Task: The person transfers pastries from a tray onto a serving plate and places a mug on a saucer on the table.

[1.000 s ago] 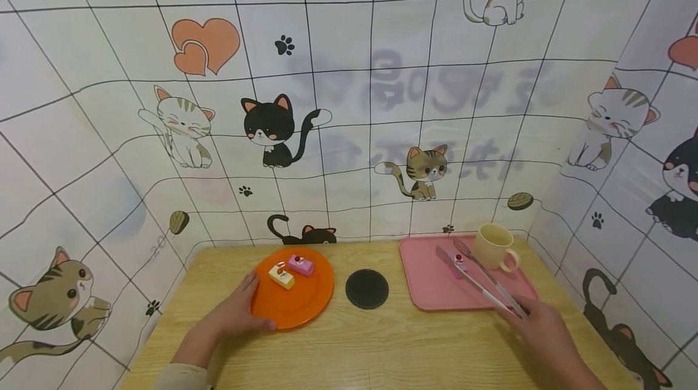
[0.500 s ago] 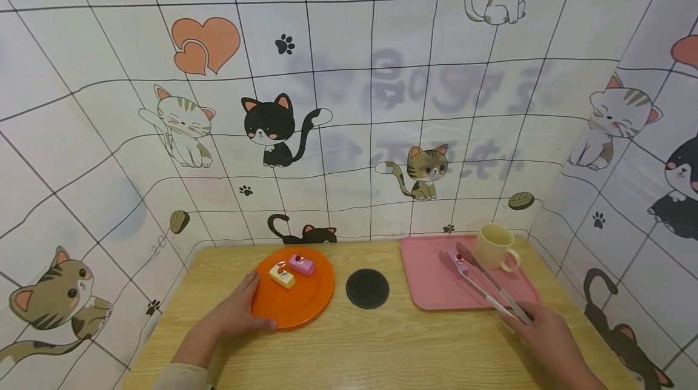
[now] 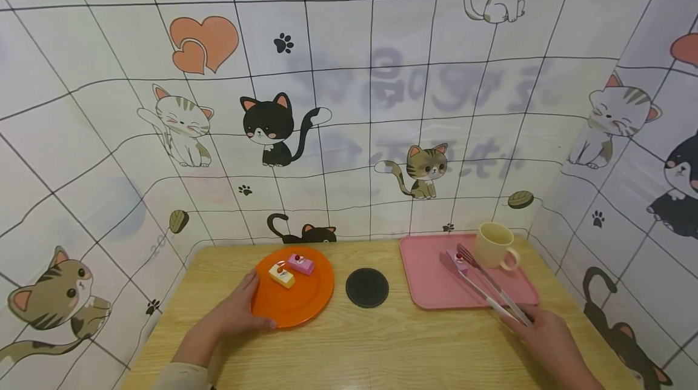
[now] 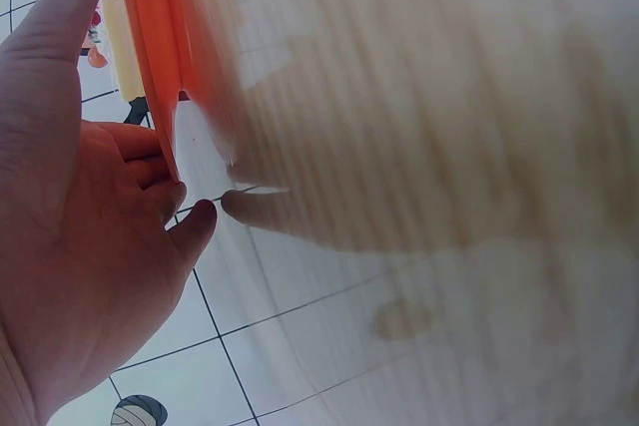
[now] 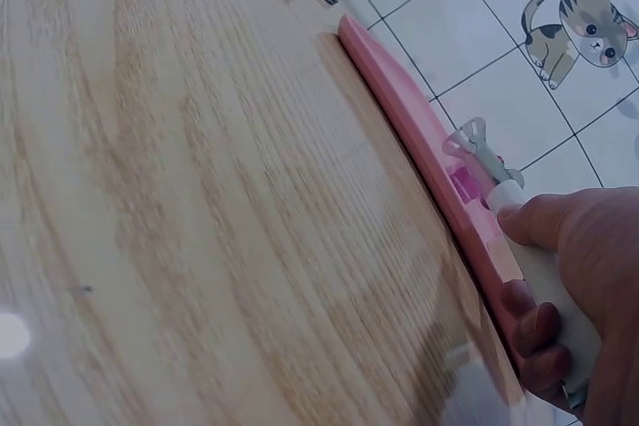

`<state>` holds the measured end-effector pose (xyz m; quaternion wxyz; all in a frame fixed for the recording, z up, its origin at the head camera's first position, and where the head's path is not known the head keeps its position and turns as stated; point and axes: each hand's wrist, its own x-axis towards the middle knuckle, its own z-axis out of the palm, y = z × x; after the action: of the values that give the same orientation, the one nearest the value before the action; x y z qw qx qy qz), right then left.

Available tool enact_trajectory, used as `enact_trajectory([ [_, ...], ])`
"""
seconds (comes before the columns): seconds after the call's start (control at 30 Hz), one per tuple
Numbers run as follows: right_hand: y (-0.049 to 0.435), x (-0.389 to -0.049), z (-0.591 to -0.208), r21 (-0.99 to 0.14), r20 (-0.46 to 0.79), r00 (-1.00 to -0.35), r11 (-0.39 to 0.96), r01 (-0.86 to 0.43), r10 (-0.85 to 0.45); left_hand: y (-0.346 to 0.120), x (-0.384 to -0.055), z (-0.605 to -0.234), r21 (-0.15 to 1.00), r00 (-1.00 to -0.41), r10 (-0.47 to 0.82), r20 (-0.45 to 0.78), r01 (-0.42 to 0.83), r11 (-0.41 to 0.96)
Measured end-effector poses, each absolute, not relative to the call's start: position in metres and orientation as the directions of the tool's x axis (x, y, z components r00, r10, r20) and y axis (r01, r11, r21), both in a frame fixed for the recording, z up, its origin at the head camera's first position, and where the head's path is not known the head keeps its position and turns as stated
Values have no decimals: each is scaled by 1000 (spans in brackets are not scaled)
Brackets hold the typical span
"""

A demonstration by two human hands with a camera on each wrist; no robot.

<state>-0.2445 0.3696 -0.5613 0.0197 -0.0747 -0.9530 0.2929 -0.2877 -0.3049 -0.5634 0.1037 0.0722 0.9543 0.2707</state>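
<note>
In the head view, my right hand (image 3: pixel 545 335) grips a pair of metal tongs (image 3: pixel 493 287) with pale handles. The tips of the tongs lie on either side of a small pink toy cake (image 3: pixel 457 260) on the pink tray (image 3: pixel 428 290). In the right wrist view, my thumb and curled fingers wrap the white handle (image 5: pixel 544 286). My left hand (image 3: pixel 234 308) rests along the left rim of an orange plate (image 3: pixel 305 308), fingers and thumb spread against its edge. On the plate are a yellow toy cake (image 3: pixel 282 277) and another pink toy cake (image 3: pixel 301 264).
A cream mug (image 3: pixel 493 244) stands at the tray's back right, close beside the tongs. Between plate and tray lies a black round coaster (image 3: pixel 367 288). The wooden table (image 3: pixel 360 353) backs onto walls hung with a cat-print sheet (image 3: pixel 349 105).
The tips of the tongs have shifted slightly right, and the pink cake on the tray now shows more between them. My left hand and the plate have stayed put.
</note>
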Motion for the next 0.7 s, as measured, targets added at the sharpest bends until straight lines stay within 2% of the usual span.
enact_trajectory([
  [0.27,373,-244,-564,-560,-37,-987,814,151,158,-305,-288,-564,528,-968,198,-154,89,845],
  [0.7,374,-239,-564,-556,11,-991,825,102,130,-307,-288,-565,519,-968,197,-157,88,850],
])
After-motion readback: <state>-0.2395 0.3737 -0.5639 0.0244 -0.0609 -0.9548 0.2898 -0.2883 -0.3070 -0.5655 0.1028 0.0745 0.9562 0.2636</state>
